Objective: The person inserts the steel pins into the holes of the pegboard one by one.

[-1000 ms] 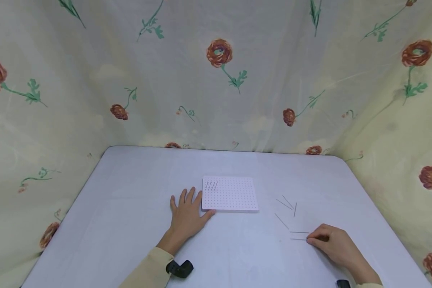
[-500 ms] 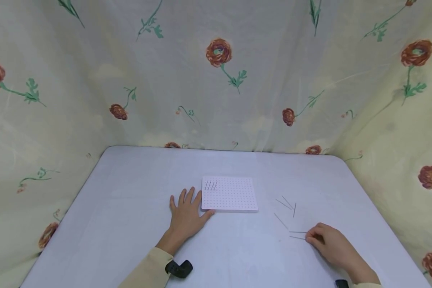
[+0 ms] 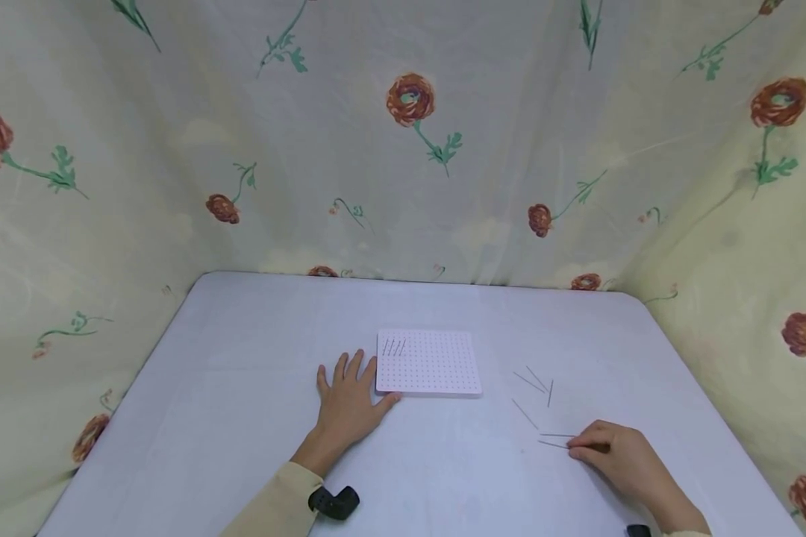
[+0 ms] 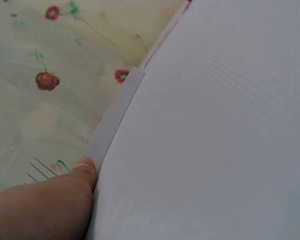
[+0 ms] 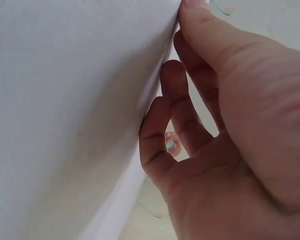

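A white pegboard (image 3: 436, 367) lies flat mid-table, with three thin pins (image 3: 394, 347) standing in its far left corner. My left hand (image 3: 351, 391) rests flat on the table beside the board's left edge, fingers straight, thumb against the near left corner. In the left wrist view the thumb (image 4: 84, 169) touches the board's side (image 4: 116, 116). My right hand (image 3: 578, 445) sits at the near right, fingers curled, its fingertips pinching the end of a pin (image 3: 552, 444) that lies on the table. In the right wrist view the curled fingers (image 5: 162, 125) press against the table top (image 5: 65, 100).
Several loose pins (image 3: 536, 380) lie scattered on the pale table (image 3: 255, 358) just beyond my right hand. A flowered curtain (image 3: 410, 149) hangs close around the table's far, left and right sides. Black wrist straps (image 3: 336, 501) show at the near edge.
The right hand has shifted slightly leftward and the pin at its fingertips has turned a little. The left hand and the board have stayed put.
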{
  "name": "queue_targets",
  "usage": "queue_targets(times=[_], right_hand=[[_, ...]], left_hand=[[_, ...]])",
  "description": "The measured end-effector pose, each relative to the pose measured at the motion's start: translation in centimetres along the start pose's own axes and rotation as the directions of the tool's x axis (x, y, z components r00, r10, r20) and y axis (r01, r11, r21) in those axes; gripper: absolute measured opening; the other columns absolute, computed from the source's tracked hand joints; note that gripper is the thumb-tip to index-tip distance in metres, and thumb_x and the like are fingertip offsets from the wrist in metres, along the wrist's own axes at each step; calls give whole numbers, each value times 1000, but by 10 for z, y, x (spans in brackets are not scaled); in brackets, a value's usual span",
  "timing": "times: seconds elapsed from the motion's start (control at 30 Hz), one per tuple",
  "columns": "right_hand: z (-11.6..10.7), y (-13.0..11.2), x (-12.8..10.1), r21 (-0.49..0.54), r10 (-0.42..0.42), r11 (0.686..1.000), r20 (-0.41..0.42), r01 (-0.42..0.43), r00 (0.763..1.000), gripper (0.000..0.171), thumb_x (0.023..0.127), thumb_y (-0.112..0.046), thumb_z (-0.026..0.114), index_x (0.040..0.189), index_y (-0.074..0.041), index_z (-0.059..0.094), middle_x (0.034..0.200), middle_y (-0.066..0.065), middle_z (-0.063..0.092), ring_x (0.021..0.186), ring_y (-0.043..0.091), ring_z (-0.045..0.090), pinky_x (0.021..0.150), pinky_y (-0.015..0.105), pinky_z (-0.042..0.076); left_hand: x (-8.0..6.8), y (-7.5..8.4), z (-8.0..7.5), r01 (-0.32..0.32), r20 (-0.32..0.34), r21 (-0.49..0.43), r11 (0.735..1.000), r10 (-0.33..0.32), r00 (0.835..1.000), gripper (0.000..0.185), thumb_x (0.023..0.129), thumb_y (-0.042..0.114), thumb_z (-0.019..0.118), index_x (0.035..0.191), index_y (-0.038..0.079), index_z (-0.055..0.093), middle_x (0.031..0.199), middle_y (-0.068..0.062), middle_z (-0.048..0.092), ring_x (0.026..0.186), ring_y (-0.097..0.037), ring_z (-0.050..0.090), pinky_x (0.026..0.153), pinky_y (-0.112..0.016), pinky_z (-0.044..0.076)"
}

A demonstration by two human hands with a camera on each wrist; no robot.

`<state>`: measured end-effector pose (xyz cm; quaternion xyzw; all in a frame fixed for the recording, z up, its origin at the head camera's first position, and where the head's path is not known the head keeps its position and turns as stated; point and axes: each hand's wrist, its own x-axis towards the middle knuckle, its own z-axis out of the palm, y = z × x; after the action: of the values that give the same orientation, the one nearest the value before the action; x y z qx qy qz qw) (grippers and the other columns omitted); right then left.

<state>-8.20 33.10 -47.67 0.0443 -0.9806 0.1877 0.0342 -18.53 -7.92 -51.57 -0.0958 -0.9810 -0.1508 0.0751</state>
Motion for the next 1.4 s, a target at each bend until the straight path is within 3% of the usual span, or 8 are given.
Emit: queue_targets(times=[0.37, 0.63, 1.0, 1.4], right_hand=[[2, -10, 3, -86, -30, 996, 43, 34, 999, 10, 80, -22, 74, 75, -27, 67, 75, -18, 54, 70, -5, 46, 67, 25, 46], [5, -17, 2, -198, -76, 976, 70, 88, 995, 10, 84, -17, 69, 78, -21, 62, 75, -12, 50, 75, 5, 47, 70, 32, 46], [5, -22, 3, -279, -171, 945, 22, 170, 985, 9, 80, -12, 67, 75, -16, 62, 70, -11, 49, 68, 5, 44, 62, 27, 43], [9, -21, 4, -249, -108, 961, 57, 119, 992, 8, 82, -13, 62, 75, -15, 59, 69, -9, 46, 67, 8, 40, 61, 27, 38]], left_hand=[[1, -1, 1, 2, 7, 5, 1000, -2, 1000, 82, 81, 72, 50, 144, 21, 40, 152, -11, 34, 142, -37, 24, 108, -68, 10], [-1, 1, -1, -6, -3, 4, 1000, 6, 1000, 81, 81, 70, 51, 144, 21, 41, 152, -11, 35, 142, -38, 25, 108, -68, 11], [0, 0, 1, -4, -7, 7, 1000, 4, 1000, 82, 81, 71, 51, 144, 21, 41, 152, -12, 35, 142, -38, 25, 108, -68, 11], [0, -1, 1, -9, -12, 8, 1000, 9, 1000, 82, 81, 72, 49, 144, 20, 41, 151, -12, 35, 141, -38, 25, 108, -68, 12]])
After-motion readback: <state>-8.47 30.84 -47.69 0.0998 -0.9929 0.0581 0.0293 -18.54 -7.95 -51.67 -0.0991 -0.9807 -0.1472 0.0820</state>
